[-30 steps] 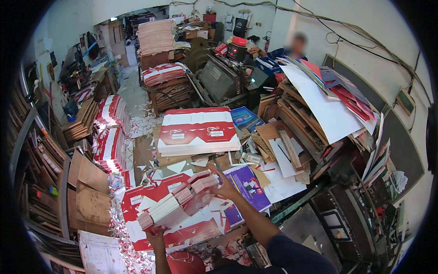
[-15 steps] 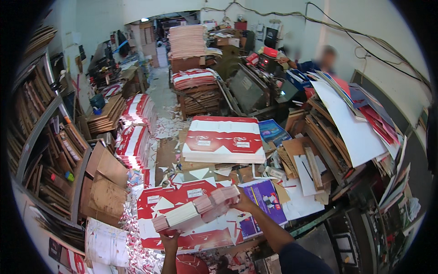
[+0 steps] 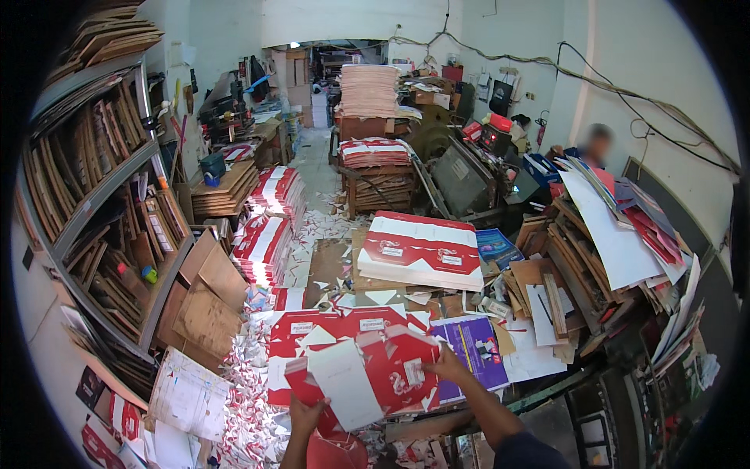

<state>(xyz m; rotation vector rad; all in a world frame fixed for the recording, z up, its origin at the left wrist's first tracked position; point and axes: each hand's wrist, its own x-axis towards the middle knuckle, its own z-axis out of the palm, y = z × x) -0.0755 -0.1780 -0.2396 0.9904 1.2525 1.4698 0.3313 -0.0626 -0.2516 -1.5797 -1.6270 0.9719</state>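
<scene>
Between my two hands is a stack of red-and-white printed die-cut card sheets (image 3: 348, 383), tilted so that its printed top face shows. My left hand (image 3: 308, 412) grips the lower left corner, thumb and fingers about the edge. At the right end, my right hand (image 3: 448, 367) is closed on the stack's side. Below and behind it lie more red-and-white card sheets (image 3: 301, 322) on the work surface, with loose white offcut triangles on them. A purple printed sheet (image 3: 473, 352) lies to the right, next to my right forearm.
A thick pile of red-and-white sheets (image 3: 422, 242) stands just beyond. Paper scraps (image 3: 254, 406) cover the left side. Wooden boards (image 3: 207, 313) lean by a shelf (image 3: 98, 187) at left. Boards and papers (image 3: 609, 227) crowd the right, where another person (image 3: 598, 144) is farther back.
The held stack has turned from showing its layered edges to showing its printed face. My view has shifted, so the room appears lower and farther right.
</scene>
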